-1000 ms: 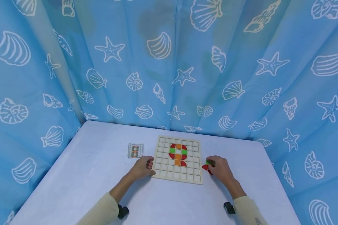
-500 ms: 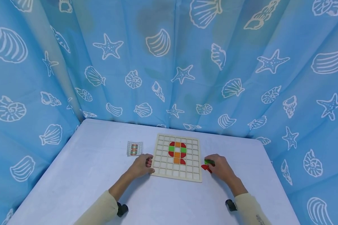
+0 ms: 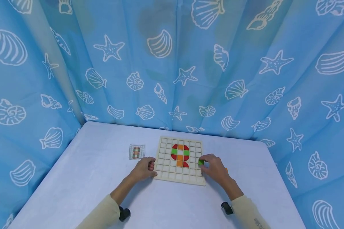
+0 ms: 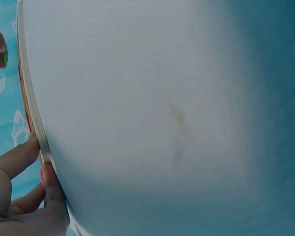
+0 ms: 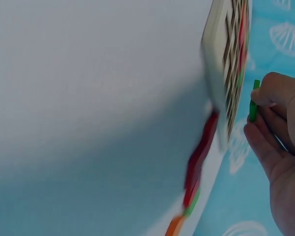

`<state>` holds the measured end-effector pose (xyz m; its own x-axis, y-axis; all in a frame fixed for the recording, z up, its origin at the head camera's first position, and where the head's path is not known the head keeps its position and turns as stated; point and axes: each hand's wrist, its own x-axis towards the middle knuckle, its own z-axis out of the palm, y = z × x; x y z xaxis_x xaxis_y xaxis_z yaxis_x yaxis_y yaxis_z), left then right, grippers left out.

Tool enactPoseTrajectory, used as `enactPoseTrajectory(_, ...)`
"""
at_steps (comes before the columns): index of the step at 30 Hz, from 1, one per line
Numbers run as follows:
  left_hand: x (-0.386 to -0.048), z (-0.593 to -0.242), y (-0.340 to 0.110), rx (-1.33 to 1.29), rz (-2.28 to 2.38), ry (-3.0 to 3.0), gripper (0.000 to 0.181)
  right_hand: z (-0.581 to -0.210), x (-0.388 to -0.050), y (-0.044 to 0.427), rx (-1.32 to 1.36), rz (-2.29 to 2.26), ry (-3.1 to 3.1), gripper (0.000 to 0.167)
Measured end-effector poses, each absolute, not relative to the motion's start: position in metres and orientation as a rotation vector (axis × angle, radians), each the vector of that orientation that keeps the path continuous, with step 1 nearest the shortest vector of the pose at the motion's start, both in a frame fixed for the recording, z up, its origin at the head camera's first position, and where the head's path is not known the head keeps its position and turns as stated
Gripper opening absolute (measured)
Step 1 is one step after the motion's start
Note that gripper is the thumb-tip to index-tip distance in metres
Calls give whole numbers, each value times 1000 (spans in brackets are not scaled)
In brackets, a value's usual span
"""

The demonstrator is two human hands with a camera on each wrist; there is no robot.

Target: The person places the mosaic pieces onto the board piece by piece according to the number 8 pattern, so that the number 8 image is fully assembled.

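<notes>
A pale wooden grid board (image 3: 167,170) lies on the white table, with red, orange and green tiles (image 3: 180,162) set in its middle squares. My left hand (image 3: 142,168) holds the board by its left edge near the front corner. In the left wrist view, that hand's thumb and finger (image 4: 24,155) meet at the board's edge. My right hand (image 3: 216,168) pinches a green tile (image 3: 201,162) over the board's right edge. From the right wrist view, this green tile (image 5: 254,101) stands on edge between thumb and fingertips, apart from the board.
A small printed pattern card (image 3: 137,152) lies left of the board. Loose red tiles (image 5: 201,152), a green one and an orange tile (image 5: 174,226) lie beside the board's right edge, largely hidden by my right hand in the head view. A blue shell-patterned curtain (image 3: 160,79) surrounds the table.
My right hand has lifted the green tile from among the loose tiles and moved left to the board's right edge. My left hand has stayed at the board.
</notes>
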<state>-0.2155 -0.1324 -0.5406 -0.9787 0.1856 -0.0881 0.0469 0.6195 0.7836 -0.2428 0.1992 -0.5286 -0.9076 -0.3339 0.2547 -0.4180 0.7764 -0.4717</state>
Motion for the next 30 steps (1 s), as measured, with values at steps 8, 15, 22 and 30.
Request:
enactPoseTrajectory(8,-217,-540,-133,185,1274,2689,64,-525,-225,160,676,798,-2845,34)
enactPoseTrajectory(15,-214,-538,-132,191,1312,2670,64,-533,-220,146,733,764,-2852,40)
enactPoseTrajectory(22,-215,-540,-133,203,1296,2678,64,-535,-219,140,723,703,-2854,41)
enactPoseTrajectory(30,-216,-540,-132,185,1291,2673,64,-537,-221,142,759,696,-2851,40)
